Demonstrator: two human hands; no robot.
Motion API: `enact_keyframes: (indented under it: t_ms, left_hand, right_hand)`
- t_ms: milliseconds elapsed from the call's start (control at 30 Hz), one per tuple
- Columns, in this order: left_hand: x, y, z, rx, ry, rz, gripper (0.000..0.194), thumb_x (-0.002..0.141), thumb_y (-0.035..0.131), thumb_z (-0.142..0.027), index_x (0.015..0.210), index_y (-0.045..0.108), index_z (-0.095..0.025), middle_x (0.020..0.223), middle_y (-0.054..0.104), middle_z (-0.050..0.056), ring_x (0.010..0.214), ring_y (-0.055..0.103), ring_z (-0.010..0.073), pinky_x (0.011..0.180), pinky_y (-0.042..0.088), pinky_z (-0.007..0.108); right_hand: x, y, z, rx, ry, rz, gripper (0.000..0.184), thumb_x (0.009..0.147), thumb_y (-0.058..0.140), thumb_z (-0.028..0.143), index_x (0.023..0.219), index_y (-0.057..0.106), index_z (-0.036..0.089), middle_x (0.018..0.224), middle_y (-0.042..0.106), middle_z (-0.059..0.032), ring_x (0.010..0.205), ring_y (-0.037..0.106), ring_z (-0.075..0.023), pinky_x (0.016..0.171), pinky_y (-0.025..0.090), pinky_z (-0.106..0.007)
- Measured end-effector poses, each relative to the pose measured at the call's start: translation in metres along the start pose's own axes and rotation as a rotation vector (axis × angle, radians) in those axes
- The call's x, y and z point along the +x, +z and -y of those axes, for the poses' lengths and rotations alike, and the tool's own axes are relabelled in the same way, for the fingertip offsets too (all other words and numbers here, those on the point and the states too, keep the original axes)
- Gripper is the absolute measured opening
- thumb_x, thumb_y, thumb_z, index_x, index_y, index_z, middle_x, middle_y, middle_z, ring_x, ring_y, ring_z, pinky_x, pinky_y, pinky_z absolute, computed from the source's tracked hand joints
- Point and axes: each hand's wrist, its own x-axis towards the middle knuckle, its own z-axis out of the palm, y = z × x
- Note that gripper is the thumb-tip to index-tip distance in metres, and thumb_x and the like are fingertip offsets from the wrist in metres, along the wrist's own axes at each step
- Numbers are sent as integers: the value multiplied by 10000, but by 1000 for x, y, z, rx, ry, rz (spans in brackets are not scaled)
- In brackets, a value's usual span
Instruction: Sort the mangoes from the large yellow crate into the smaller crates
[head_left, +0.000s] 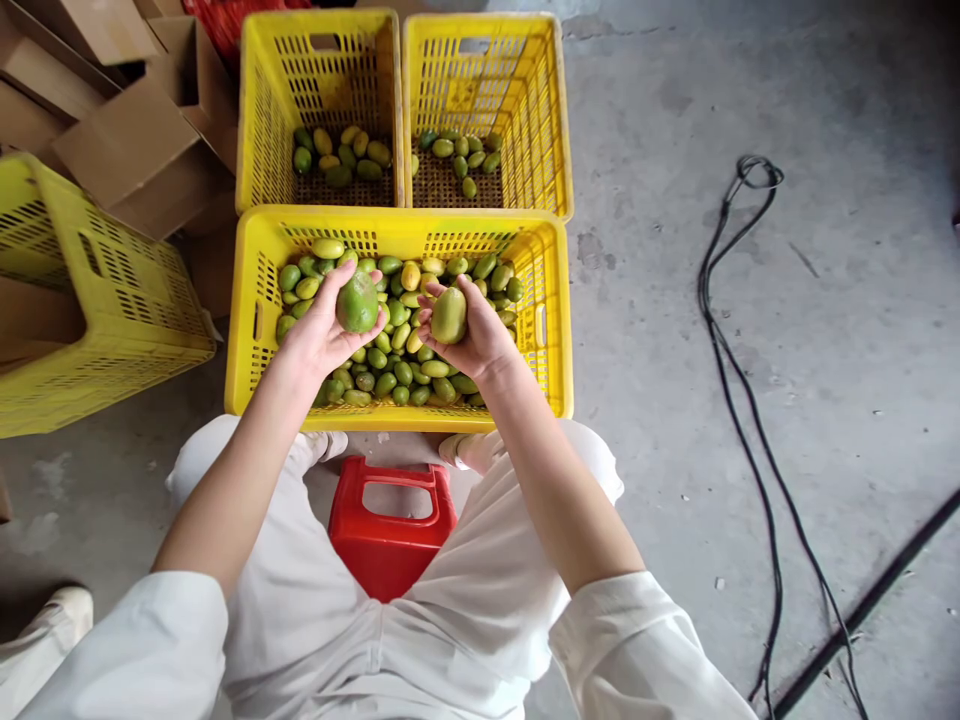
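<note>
My left hand (324, 328) is closed around a round green mango (357, 303), held palm-up above the near yellow crate (244, 330). My right hand (480, 335) grips a smaller yellow-green mango (449, 315) just to the right of it. Both hands hover over the crate, which is filled with several green and yellow mangoes (397, 365). Behind it stand two more yellow crates, the left one (259, 120) and the right one (551, 120), each with a few mangoes at the bottom.
A red stool (386, 545) sits between my knees. Another yellow crate (97, 300) stands at the left, with cardboard boxes (127, 140) behind it. A black cable (739, 400) snakes across the concrete floor at the right.
</note>
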Motion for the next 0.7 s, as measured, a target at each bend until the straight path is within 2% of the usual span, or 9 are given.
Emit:
enact_keyframes:
  t_ms: [100, 233, 300, 400, 467, 533, 600, 700]
  left_hand:
    - [0, 1, -1, 22, -47, 24, 354, 998, 905, -551, 1137, 778, -251, 967, 831, 55, 918, 838, 219, 804, 697, 289]
    - [-1, 0, -1, 50, -100, 74, 259, 1066, 798, -479, 1136, 789, -229, 928, 818, 54, 821, 837, 215, 796, 724, 332]
    - [-2, -1, 0, 63, -108, 85, 233, 1072, 792, -455, 1115, 783, -226, 925, 813, 50, 784, 830, 201, 791, 728, 334]
    - [-1, -2, 1, 77, -86, 75, 192, 1031, 866, -399, 1080, 763, -244, 907, 798, 22, 753, 816, 178, 777, 717, 308]
    - [1, -5, 0, 88, -72, 55, 178, 988, 905, -308, 1052, 749, -250, 896, 791, 7, 735, 797, 162, 748, 693, 275]
    - [2, -7, 0, 101, -71, 33, 187, 951, 905, -221, 1042, 743, -248, 901, 795, 6, 736, 785, 157, 725, 669, 258]
    - [3, -8, 0, 107, -72, 17, 207, 923, 897, -189, 1056, 749, -248, 927, 805, 12, 779, 794, 170, 738, 664, 266]
    - [3, -7, 1, 106, -42, -21, 212, 905, 890, -199, 1058, 754, -254, 938, 802, 9, 833, 795, 186, 751, 652, 272]
  right_hand:
    - [2, -4, 2, 26, -27, 7, 447, 1042, 788, 698, 1007, 620, 285, 852, 700, 9, 750, 655, -180, 646, 606, -299]
    - [-1, -3, 4, -26, -102, 43, 459, 1000, 845, 705, 1048, 640, 297, 847, 685, 14, 766, 708, -197, 609, 625, -299]
    - [-5, 0, 5, -50, -126, 52, 413, 995, 884, 635, 1058, 655, 297, 834, 681, 27, 752, 721, -185, 595, 632, -280]
    - [-12, 6, 6, -66, -140, 74, 287, 981, 934, 407, 1028, 678, 287, 822, 696, 36, 742, 732, -164, 580, 632, -239]
    - [-16, 9, 6, -72, -130, 96, 210, 975, 911, 265, 1011, 705, 281, 846, 732, 28, 759, 745, -159, 573, 635, -220]
    - [-19, 10, 6, -80, -115, 121, 165, 979, 876, 203, 1040, 745, 283, 890, 772, 24, 798, 765, -158, 596, 658, -216]
    - [-20, 11, 5, -85, -111, 133, 154, 991, 865, 217, 1094, 778, 291, 912, 791, 30, 838, 780, -159, 644, 683, -224]
    - [-20, 13, 4, -84, -122, 124, 110, 1050, 849, 329, 1137, 795, 289, 893, 785, 31, 874, 777, -164, 704, 675, -235]
